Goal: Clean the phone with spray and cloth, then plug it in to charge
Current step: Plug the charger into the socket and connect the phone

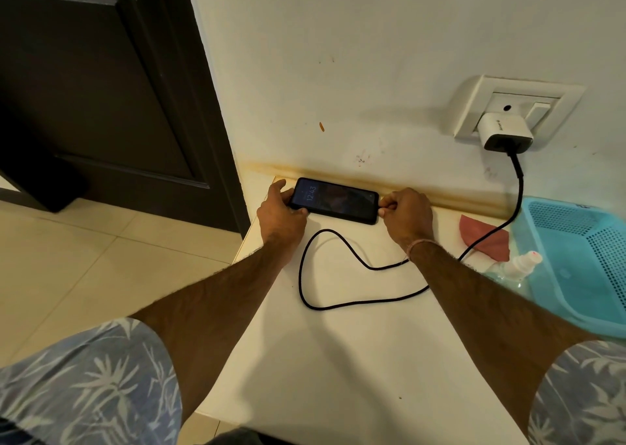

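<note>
Locates phone [333, 200] at centre of frame, flat on table [338, 360], face up, long edge close to the wall, screen lit and showing a clock.

Judges cleaning stage complete: cloth [484, 238] and spray [518, 265] both set down at right of frame, neither in hand. Notes spray on its side against the near-left edge of basket [576, 258], cloth just above it, partly under the cable.

Finds charger [504, 132] seated in socket [515, 105] at upper right. Traces cable [338, 275] down from it, across the cloth, then in a wide loop over the table at lower centre, passing beneath the right wrist toward the phone.

Rates the task as near its end — plugging-in in hand. Cannot confirm plug seated: port end hidden behind fingers, no charging sign legible on screen.

Left hand [279, 207]: grips the phone's left short end, fingers curled round it, steadying.

Right hand [406, 212]: fingers bunched tight at the phone's right end, thumb and forefinger pinching what is taken to be the cable's plug — plug itself not visible.

Remaining, by judgement: press plug fully home, check for charging sign, release both hands.
</note>
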